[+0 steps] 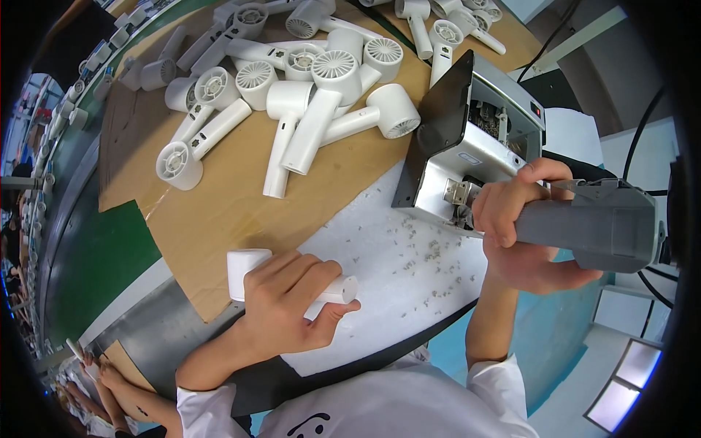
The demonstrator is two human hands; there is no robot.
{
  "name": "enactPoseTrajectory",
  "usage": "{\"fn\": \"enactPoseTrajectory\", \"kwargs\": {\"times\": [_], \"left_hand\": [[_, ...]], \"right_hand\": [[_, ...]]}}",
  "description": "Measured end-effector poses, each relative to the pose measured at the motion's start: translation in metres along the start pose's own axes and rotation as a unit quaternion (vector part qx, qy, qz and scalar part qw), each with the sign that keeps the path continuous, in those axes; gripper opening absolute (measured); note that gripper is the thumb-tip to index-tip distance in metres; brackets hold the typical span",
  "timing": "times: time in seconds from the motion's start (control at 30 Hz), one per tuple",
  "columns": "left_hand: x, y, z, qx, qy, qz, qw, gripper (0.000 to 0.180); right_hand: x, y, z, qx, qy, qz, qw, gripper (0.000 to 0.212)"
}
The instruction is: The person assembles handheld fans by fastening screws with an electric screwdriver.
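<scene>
My left hand (pixel 288 299) is wrapped round the handle of a white handheld fan (pixel 244 270), just above the table. The fan's round head sticks out to the left of my fingers and the handle end shows by my thumb. My right hand (pixel 522 226) grips a thick grey electric screwdriver (pixel 584 226) with a lever along its side; its tip is hidden behind my fingers. That hand is at the near right side of a silver and black metal screw feeder (pixel 475 153), whose top is open. Tiny screw-like bits (pixel 434 270) lie scattered on a white foam sheet (pixel 372 321).
A pile of white handheld fans (pixel 321 80) lies on brown cardboard (pixel 219 241) at the far side. A green conveyor belt (pixel 95 270) with a metal edge runs along the left. Black cables (pixel 642 131) hang at the right. Another person's hands (pixel 102 372) are at the lower left.
</scene>
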State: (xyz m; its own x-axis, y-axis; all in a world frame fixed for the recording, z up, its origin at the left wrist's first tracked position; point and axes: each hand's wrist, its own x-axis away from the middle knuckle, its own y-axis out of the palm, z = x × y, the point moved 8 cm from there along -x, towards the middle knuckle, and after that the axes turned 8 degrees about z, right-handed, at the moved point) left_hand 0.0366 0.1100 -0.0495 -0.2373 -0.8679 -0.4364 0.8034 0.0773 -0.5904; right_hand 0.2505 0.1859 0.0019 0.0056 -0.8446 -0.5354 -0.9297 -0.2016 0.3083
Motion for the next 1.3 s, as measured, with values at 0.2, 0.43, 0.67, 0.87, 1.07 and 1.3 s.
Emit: {"fn": "enactPoseTrajectory", "kwargs": {"times": [0.2,0.43,0.67,0.87,1.07,1.3], "left_hand": [[0.0,0.0,0.003,-0.006,0.016,0.012,1.0,0.027],[0.003,-0.002,0.002,0.001,0.028,0.031,0.999,0.028],[0.002,0.001,0.002,-0.006,0.013,0.001,1.0,0.026],[0.001,0.003,0.002,-0.015,0.015,0.011,1.0,0.028],[-0.001,0.005,0.003,-0.012,0.019,-0.002,1.0,0.026],[0.001,0.004,0.002,-0.023,0.022,0.009,0.999,0.029]], "right_hand": [[0.01,-0.004,0.0,0.197,-0.02,0.216,0.956,0.111],[0.012,-0.012,0.001,-0.008,-0.037,0.077,0.996,0.12],[0.019,-0.007,-0.013,0.042,-0.071,0.077,0.994,0.107],[0.022,-0.008,-0.016,0.032,-0.069,0.076,0.994,0.109],[0.019,-0.006,-0.015,0.029,-0.058,0.065,0.996,0.109],[0.014,-0.002,-0.008,0.017,-0.043,-0.013,0.999,0.105]]}}
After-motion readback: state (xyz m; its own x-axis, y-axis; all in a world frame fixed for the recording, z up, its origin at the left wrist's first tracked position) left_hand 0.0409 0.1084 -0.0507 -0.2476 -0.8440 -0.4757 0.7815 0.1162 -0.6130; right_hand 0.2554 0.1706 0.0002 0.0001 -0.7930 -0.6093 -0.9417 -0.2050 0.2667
